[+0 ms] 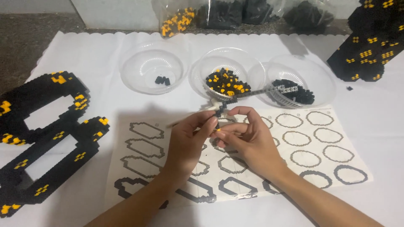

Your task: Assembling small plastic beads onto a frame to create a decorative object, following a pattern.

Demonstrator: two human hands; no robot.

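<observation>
Lying beneath both hands, white instruction sheet shows grey outlines.

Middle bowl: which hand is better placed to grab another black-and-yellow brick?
Right, probably. The right hand sits slightly closer under the middle bowl, while the left hand pinches the small brick strip in its fingers. Both touch the strip, so the margin is slim.

Both forearms angle inward, left hand and right hand meeting, fingertips pinched in a close grip.
</observation>
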